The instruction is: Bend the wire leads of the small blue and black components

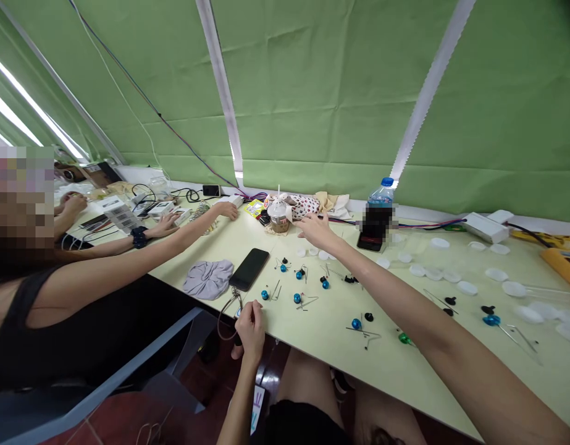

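My right hand [316,231] reaches across the table, fingers stretched out and apart, beside a lidded plastic cup [279,216] with a straw and brown drink. Nothing shows in its grasp; whether the fingertips touch anything is unclear. At the front edge, my left hand [251,327] is closed, with a dark bit below the fingers that I cannot make out. Close to it are a wrist strap [225,318] and the black phone [250,269]. Between my hands lie small blue balls [297,298] with bent metal rods and black knobs.
A co-worker's arm [173,247] extends over the table from the left. A scrunchie [207,279] lies beside the phone. Farther right are a water bottle [381,193], a second phone [375,228], white discs [467,288] and a white box [486,227].
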Demonstrator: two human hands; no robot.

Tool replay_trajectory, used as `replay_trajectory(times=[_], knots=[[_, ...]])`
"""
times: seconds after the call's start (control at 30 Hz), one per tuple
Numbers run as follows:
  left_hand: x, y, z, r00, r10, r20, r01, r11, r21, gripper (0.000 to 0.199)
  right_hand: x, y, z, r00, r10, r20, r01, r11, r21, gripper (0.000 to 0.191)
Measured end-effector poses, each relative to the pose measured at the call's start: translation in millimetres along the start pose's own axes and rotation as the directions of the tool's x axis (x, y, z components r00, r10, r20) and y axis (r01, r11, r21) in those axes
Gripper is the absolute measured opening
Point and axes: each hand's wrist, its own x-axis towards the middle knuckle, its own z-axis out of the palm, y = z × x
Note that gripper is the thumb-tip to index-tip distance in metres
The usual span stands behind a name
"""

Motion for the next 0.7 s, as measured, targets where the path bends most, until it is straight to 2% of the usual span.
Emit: replay_trajectory(times=[0.1,0.23,0.33,0.4,0.47,0.5,0.53,0.6,0.7], knots=[[-0.1,-0.1,-0.6,1.0,0.006,0.002,-0.006,1.0,-0.006,0.027,1.3,-6.8,-4.2,1.0,-0.003,0.009,0.003,1.0,-0.017,0.019],[0.1,1.4,-1.5,1.0,-0.003,-0.006,0.003,0.999,-0.037,0.027,-3.7,-14.5,-20.3,0.996,0.044,-0.072,-0.043,0.999,0.012,0.026],[0.5,4.0,-2.1,0.996,-0.091,-0.001,0.09,0.988,-0.128,0.031,-14.0,-18.8,-39.7,0.977,0.09,-0.195,-0.047,0.976,0.215,0.031],[1.4,6.9,-3.5,0.981,-0.194,0.013,0.191,0.948,-0.256,0.034,-26.4,-24.5,-53.8,0.966,0.108,-0.235,-0.006,0.917,0.398,0.034],[2.9,11.6,-6.9,0.965,-0.26,0.021,0.247,0.887,-0.39,0.032,-44.3,-35.9,-66.4,0.974,0.098,-0.205,0.034,0.83,0.557,0.035],[3.6,14.7,-9.3,0.966,-0.258,0.018,0.24,0.867,-0.436,0.029,-55.1,-44.2,-71.7,0.985,0.075,-0.156,0.041,0.776,0.629,0.035],[4.1,18.4,-12.0,0.973,-0.23,0.015,0.21,0.858,-0.468,0.026,-66.8,-54.1,-76.0,0.995,0.022,-0.098,0.05,0.737,0.675,0.034],[3.4,26.5,-17.6,0.992,-0.121,0.041,0.125,0.851,-0.511,0.026,-91.3,-77.1,-82.1,0.994,-0.1,-0.036,0.097,0.72,0.688,0.029],[-3.2,37.0,-24.0,0.986,0.056,0.158,0.043,0.826,-0.562,0.044,-123.9,-110.4,-86.4,0.961,-0.274,-0.044,0.239,0.736,0.633,0.025]])
